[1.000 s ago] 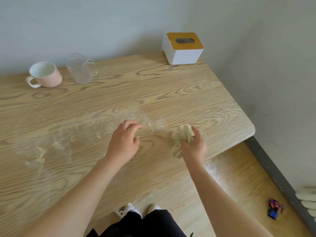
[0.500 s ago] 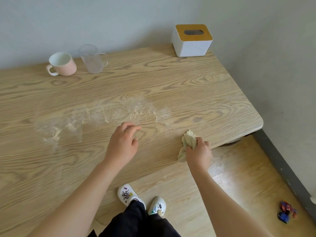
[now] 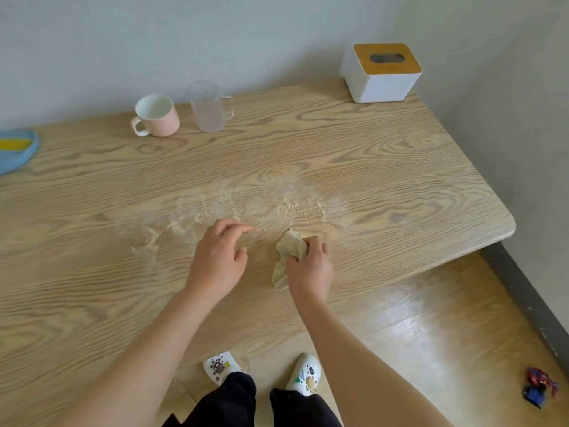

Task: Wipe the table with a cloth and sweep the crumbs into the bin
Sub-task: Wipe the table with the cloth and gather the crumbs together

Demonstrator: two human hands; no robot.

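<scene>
My right hand grips a crumpled pale yellow cloth on the wooden table, just below the crumbs. Pale crumbs lie scattered in a band across the table's middle, with a smaller smear to the left. My left hand rests on the table beside the cloth, fingers loosely bent and holding nothing, fingertips near the crumbs. No bin is in view.
At the back stand a pink mug, a clear glass jug and a white tissue box with a wooden lid. A blue plate shows at the left edge. The table's right corner drops to the floor, where a small toy lies.
My right hand has carried the cloth from near the table's front edge inward and left, up to the crumbs. The left hand has stayed in place. The view has shifted.
</scene>
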